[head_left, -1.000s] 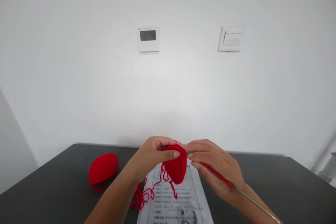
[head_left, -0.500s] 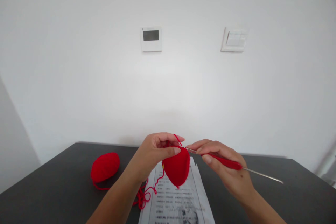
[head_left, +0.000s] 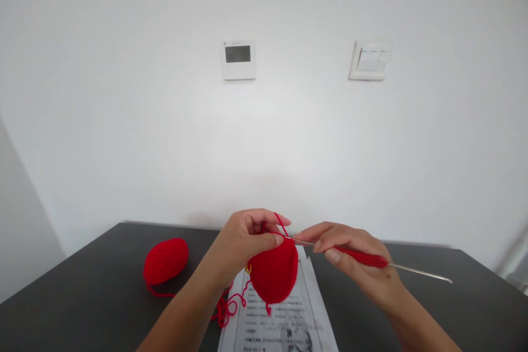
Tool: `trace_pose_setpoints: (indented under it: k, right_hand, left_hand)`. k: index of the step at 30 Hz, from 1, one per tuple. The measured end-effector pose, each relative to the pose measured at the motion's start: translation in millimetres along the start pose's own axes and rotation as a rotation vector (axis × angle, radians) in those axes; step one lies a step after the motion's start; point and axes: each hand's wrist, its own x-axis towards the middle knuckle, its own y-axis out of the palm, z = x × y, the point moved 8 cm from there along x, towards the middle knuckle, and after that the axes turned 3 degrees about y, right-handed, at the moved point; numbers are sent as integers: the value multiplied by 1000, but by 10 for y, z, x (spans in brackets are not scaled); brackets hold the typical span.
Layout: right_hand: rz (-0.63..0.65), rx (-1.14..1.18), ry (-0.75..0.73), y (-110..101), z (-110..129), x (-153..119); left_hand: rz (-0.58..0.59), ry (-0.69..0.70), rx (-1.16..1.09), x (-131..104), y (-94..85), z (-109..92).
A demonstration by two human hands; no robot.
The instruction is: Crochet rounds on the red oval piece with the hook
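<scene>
My left hand (head_left: 251, 239) pinches the top edge of a red crochet piece (head_left: 274, 275), which hangs rounded below the thumb. A strand of red yarn loops over the left index finger and runs down to the hook tip. Between the fingers and thumb of my right hand (head_left: 355, 253) is a crochet hook (head_left: 365, 258) with a red handle and metal ends. Its left tip touches the piece's upper edge; the other end points out to the right. A small yellow stitch marker (head_left: 248, 268) sits at the piece's left edge, and a short yarn tail dangles underneath.
A ball of red yarn (head_left: 165, 261) rests on the dark table (head_left: 99, 286) at left, with loose yarn (head_left: 225, 311) tangled near the left forearm. Printed sheets (head_left: 264, 335) lie beneath the hands. Behind rises a white wall with a thermostat panel (head_left: 239, 69) and a switch plate (head_left: 370, 60).
The crochet piece has swung slightly left and shows a rounder face, with the yellow marker clearer. My right hand and the hook have shifted a little to the right.
</scene>
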Motion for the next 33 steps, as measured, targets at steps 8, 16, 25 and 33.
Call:
trace_pose_setpoints:
  k: [8, 16, 25, 33]
  right_hand:
    - [130, -212, -45, 59, 106, 7]
    - [89, -393, -92, 114, 158, 14]
    - [66, -459, -163, 206, 182, 22]
    - [33, -511, -230, 261, 172, 31]
  left_hand:
    - [-9, 6, 53, 14, 20, 1]
    - [-59, 137, 238, 7, 1, -80]
    - [-127, 285, 540, -49, 39, -260]
    - [-94, 215, 450, -39, 82, -159]
